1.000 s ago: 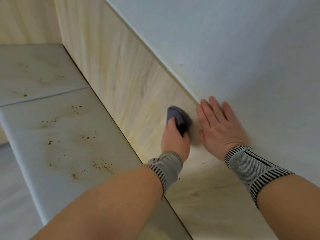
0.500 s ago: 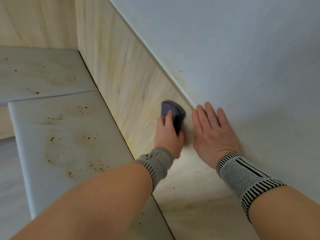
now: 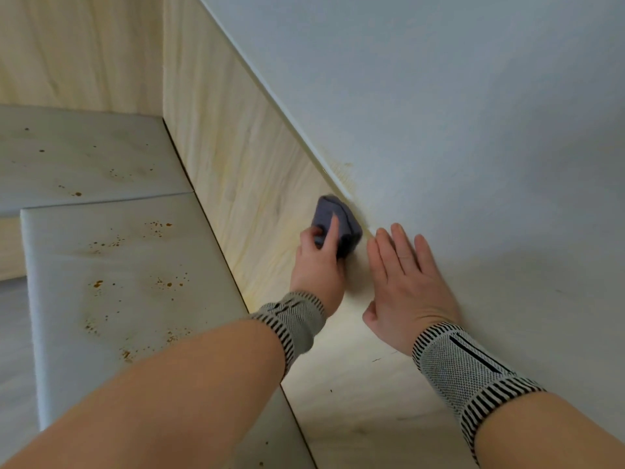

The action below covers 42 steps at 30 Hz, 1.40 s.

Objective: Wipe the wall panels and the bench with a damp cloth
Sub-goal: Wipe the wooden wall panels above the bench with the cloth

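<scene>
The small bunched blue-grey cloth [image 3: 333, 218] is against the pale wooden wall panel [image 3: 250, 184], high on it, just below the thin top edge where the wood meets the painted white wall [image 3: 456, 113]. My left hand [image 3: 319, 265] holds this cloth: my fingers are curled over it and one finger lies straight across its front, and the hand presses it to the wood. The cloth is folded into a thick lump and its upper end reaches past my fingertips.

My right hand [image 3: 402, 282] is just beside the cloth, on its right side, not touching it as far as I can see. This hand is flat and spread, with the fingers straight, and the palm rests on the wall surface, partly over the top edge of the panel. It holds nothing.

On both wrists I wear a knitted grey band with black and white stripes at the borders: the left wristband [image 3: 294, 319] and the right wristband [image 3: 470, 367].

The panel around the cloth has yellowish streaks, and there is a small yellowish stain on the white wall above the cloth. Below the panel, on the left, is the light grey padded bench [image 3: 118, 265]. Its surface has many small brown spots in groups. A seam divides the near cushion from a second one further away, which goes into the corner under another wooden panel.
</scene>
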Each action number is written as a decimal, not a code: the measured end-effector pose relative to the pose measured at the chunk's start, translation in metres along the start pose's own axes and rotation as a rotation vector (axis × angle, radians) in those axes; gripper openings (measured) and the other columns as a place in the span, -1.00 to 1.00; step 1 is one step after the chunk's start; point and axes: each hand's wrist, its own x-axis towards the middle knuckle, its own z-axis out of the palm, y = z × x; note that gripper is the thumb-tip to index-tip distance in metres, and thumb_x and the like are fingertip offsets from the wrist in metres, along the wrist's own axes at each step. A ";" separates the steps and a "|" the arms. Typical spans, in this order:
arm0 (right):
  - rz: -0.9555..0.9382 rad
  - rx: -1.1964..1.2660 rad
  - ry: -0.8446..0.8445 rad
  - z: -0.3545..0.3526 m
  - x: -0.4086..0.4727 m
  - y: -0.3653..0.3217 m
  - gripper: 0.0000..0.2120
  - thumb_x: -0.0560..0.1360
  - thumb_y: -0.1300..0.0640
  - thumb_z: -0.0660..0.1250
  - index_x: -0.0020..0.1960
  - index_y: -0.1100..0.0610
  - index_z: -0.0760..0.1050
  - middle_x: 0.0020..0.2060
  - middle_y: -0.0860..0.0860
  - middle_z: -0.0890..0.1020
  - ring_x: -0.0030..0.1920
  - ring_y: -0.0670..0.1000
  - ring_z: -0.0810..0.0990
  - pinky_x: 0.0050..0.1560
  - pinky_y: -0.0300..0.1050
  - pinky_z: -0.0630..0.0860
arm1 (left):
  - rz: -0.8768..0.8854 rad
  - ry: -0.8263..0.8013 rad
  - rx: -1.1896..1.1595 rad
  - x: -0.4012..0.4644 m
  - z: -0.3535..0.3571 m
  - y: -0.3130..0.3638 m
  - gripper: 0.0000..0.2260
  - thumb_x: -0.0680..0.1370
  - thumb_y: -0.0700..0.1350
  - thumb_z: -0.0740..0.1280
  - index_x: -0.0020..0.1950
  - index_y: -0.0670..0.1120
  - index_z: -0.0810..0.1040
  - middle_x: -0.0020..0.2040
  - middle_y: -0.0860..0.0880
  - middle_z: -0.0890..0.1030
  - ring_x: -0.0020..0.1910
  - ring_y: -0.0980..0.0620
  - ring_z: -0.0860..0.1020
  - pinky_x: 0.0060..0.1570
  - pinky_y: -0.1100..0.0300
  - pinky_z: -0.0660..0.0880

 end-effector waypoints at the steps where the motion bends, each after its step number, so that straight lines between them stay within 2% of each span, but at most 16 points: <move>1: -0.001 0.002 -0.007 0.000 0.000 0.000 -0.14 0.29 -0.09 0.25 0.47 0.36 0.26 0.45 0.29 0.31 0.49 0.30 0.18 0.51 0.22 -0.11 | 0.052 -0.034 0.022 -0.014 0.005 -0.003 -0.35 0.63 -0.17 0.22 0.63 0.08 -0.04 0.45 -0.10 0.13 0.31 -0.09 0.38 0.28 0.09 0.46; 4: 0.000 0.026 -0.012 -0.002 0.000 0.000 -0.17 0.36 -0.15 0.06 0.46 0.37 0.25 0.45 0.30 0.31 0.50 0.31 0.18 0.51 0.23 -0.08 | 0.195 -0.122 0.085 -0.050 0.018 -0.016 -0.34 0.62 -0.16 0.25 0.62 0.11 -0.01 0.45 -0.11 0.16 0.35 -0.10 0.36 0.28 0.11 0.46; 7: -0.004 0.016 0.006 0.001 0.000 0.000 -0.16 0.33 -0.11 0.29 0.46 0.37 0.26 0.44 0.30 0.33 0.49 0.31 0.20 0.51 0.23 -0.07 | 0.229 -0.134 0.133 -0.047 0.018 -0.024 -0.38 0.63 -0.12 0.24 0.61 0.13 0.03 0.45 -0.12 0.18 0.35 -0.11 0.37 0.24 0.07 0.49; 11: 0.006 -0.015 -0.006 0.002 -0.001 -0.001 -0.14 0.29 -0.02 0.39 0.47 0.35 0.25 0.45 0.28 0.31 0.49 0.30 0.19 0.51 0.21 -0.14 | -0.159 -0.095 -0.022 -0.001 0.002 -0.011 -0.34 0.62 -0.15 0.23 0.61 0.13 -0.04 0.46 -0.12 0.15 0.23 -0.17 0.47 0.19 0.01 0.50; 14: 0.008 -0.036 -0.028 0.003 0.001 -0.001 -0.14 0.31 -0.05 0.35 0.49 0.34 0.22 0.46 0.28 0.30 0.50 0.30 0.16 0.51 0.21 -0.18 | -0.239 -0.068 -0.012 0.004 0.004 -0.007 -0.35 0.61 -0.20 0.20 0.61 0.07 -0.04 0.45 -0.22 0.20 0.24 -0.19 0.44 0.15 0.01 0.44; 16: 0.011 -0.068 -0.040 0.002 0.001 -0.001 -0.12 0.32 -0.09 0.35 0.50 0.33 0.20 0.47 0.27 0.28 0.51 0.30 0.15 0.50 0.21 -0.20 | -0.215 -0.181 0.097 -0.017 0.016 -0.006 -0.44 0.62 -0.17 0.22 0.59 -0.01 0.12 0.47 -0.27 0.20 0.30 -0.19 0.36 0.20 -0.02 0.40; 18: 0.007 -0.106 -0.050 -0.001 0.001 -0.001 -0.11 0.36 -0.12 0.33 0.52 0.32 0.14 0.49 0.26 0.25 0.52 0.29 0.11 0.50 0.21 -0.21 | -0.223 -0.401 0.375 -0.055 0.025 -0.001 -0.60 0.63 -0.09 0.21 0.48 -0.08 0.35 0.52 -0.32 0.13 0.40 -0.28 0.22 0.28 -0.08 0.32; 21: 0.015 -0.105 -0.051 -0.005 0.000 -0.001 -0.12 0.39 -0.14 0.31 0.52 0.32 0.12 0.50 0.26 0.23 0.53 0.28 0.08 0.50 0.22 -0.21 | -0.161 -0.525 0.496 -0.081 0.036 -0.010 -0.59 0.67 -0.08 0.11 0.52 -0.11 0.30 0.56 -0.30 -0.03 0.34 -0.28 0.22 0.36 -0.02 0.28; 24: 0.011 -0.108 -0.067 -0.005 0.000 0.000 -0.09 0.36 -0.15 0.33 0.52 0.32 0.12 0.49 0.26 0.23 0.53 0.29 0.09 0.50 0.21 -0.22 | -0.073 -0.454 0.539 -0.050 0.032 -0.012 -0.63 0.64 -0.11 0.18 0.47 -0.05 0.38 0.54 -0.29 0.10 0.43 -0.32 0.15 0.31 -0.05 0.31; 27: 0.014 -0.078 -0.046 -0.001 0.000 0.000 -0.11 0.32 -0.08 0.35 0.50 0.34 0.19 0.47 0.27 0.27 0.51 0.29 0.14 0.50 0.19 -0.22 | -0.321 -0.294 0.259 -0.016 0.012 -0.009 -0.40 0.62 -0.20 0.21 0.62 0.02 0.04 0.48 -0.21 0.14 0.29 -0.23 0.41 0.20 0.00 0.47; 28: 0.014 -0.070 -0.048 -0.001 0.000 0.000 -0.12 0.31 -0.07 0.34 0.50 0.34 0.19 0.47 0.27 0.27 0.51 0.29 0.14 0.50 0.19 -0.22 | -0.257 -0.294 0.264 -0.017 0.008 -0.008 -0.36 0.62 -0.23 0.20 0.62 0.02 -0.02 0.47 -0.19 0.16 0.23 -0.20 0.46 0.17 0.03 0.49; 30: 0.013 -0.088 -0.049 -0.001 0.001 0.001 -0.09 0.32 -0.13 0.32 0.51 0.33 0.16 0.48 0.27 0.25 0.52 0.29 0.11 0.50 0.21 -0.20 | -0.067 -0.291 0.313 -0.038 0.007 -0.001 -0.38 0.61 -0.22 0.21 0.61 0.00 0.04 0.49 -0.21 0.15 0.24 -0.13 0.44 0.19 0.13 0.43; 32: 0.016 -0.103 -0.048 -0.003 0.001 0.000 -0.06 0.34 -0.21 0.29 0.52 0.33 0.11 0.49 0.26 0.24 0.53 0.28 0.08 0.49 0.22 -0.19 | 0.063 -0.251 0.165 -0.067 0.020 -0.005 -0.31 0.60 -0.25 0.24 0.62 0.06 -0.04 0.50 -0.13 0.10 0.26 -0.07 0.42 0.21 0.26 0.40; 36: 0.011 -0.098 -0.072 -0.004 0.001 0.000 0.02 0.33 -0.28 0.32 0.52 0.33 0.05 0.50 0.26 0.22 0.53 0.28 0.07 0.49 0.21 -0.22 | 0.169 -0.183 0.077 -0.070 0.025 -0.019 -0.29 0.58 -0.26 0.27 0.62 0.12 0.01 0.49 -0.08 0.10 0.36 -0.08 0.37 0.27 0.25 0.41; 39: 0.020 -0.090 -0.078 -0.004 0.002 0.000 0.00 0.30 -0.21 0.40 0.52 0.33 0.15 0.49 0.26 0.25 0.52 0.28 0.09 0.49 0.20 -0.23 | 0.035 -0.086 -0.027 -0.029 0.009 -0.010 -0.30 0.56 -0.32 0.24 0.61 0.09 0.06 0.47 -0.12 0.16 0.23 -0.12 0.46 0.15 0.25 0.42; 42: 0.016 -0.137 -0.101 -0.004 0.001 0.000 0.00 0.34 -0.23 0.37 0.54 0.31 0.09 0.51 0.24 0.19 0.53 0.28 0.05 0.48 0.20 -0.28 | -0.199 -0.028 -0.113 0.007 -0.004 0.002 -0.23 0.54 -0.36 0.21 0.61 0.15 -0.03 0.45 -0.07 0.11 0.08 -0.10 0.49 0.06 0.19 0.47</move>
